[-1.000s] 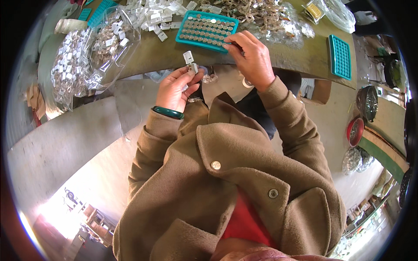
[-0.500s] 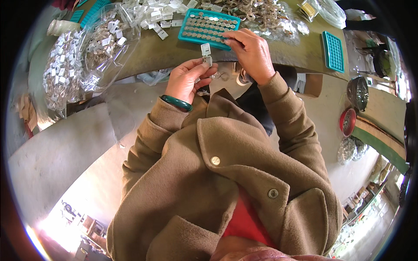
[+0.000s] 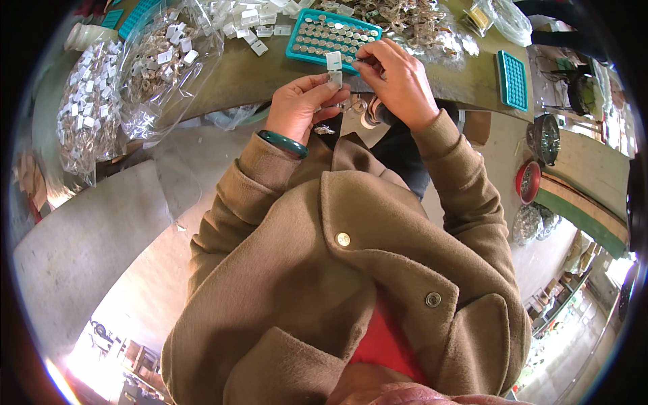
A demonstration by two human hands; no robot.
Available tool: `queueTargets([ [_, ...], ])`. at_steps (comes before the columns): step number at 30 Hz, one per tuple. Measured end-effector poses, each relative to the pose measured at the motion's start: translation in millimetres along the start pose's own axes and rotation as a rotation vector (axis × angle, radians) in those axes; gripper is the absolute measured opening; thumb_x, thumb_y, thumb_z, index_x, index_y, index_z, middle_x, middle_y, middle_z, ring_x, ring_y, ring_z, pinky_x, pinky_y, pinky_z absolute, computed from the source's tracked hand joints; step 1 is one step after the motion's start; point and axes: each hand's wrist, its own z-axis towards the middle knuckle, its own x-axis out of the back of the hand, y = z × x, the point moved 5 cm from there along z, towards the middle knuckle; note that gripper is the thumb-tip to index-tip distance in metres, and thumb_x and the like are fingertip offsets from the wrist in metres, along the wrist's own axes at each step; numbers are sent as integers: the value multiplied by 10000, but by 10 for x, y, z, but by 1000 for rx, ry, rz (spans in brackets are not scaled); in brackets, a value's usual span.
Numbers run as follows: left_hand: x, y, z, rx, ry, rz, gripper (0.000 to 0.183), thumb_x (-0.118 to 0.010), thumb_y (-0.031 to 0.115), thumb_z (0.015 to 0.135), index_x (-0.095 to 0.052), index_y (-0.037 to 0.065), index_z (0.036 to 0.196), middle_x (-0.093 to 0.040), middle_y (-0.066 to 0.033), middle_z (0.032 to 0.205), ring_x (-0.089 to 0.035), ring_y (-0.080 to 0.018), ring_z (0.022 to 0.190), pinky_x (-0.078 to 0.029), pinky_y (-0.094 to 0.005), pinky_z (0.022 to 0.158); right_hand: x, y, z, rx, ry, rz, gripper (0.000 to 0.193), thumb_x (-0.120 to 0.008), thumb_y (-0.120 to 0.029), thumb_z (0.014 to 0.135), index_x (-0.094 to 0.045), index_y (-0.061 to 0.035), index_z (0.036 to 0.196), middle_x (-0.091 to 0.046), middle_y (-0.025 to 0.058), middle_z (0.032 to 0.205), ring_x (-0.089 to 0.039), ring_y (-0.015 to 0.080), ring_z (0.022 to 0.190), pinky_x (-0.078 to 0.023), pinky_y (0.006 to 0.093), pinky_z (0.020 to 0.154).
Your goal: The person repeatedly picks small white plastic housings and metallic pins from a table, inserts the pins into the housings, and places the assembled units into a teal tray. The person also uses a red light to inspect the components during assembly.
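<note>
You should hold the small open white case (image 3: 335,75) steady, near the front edge of the teal tray (image 3: 307,59), without knocking the round pieces (image 3: 319,51) in it. Your left hand (image 3: 297,108) pinches this case with thumb and finger; your right hand (image 3: 401,81) bends at the tray's near right corner, fingertips close together, but whether they grip a piece I cannot tell.
</note>
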Motion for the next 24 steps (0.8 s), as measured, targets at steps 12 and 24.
queueTargets([
  [12,64,23,-104,-73,-43,68,332,-634,89,930,-604,0,1248,-691,-82,1074,-685,-130,935,-569,-198,743,-179,-309,-204,16,25,139,146,-700,-44,803,-642,-45,937,-601,104,827,-629,301,737,-515,361,647],
  [24,149,-83,-85,20,105,-9,229,-676,190,919,-669,41,1093,-710,-52,981,-682,-100,857,-535,-188,655,-181,-7,-277,-281,145,326,117,-685,-61,860,-707,-36,972,-676,120,858,-663,247,695,-528,315,629],
])
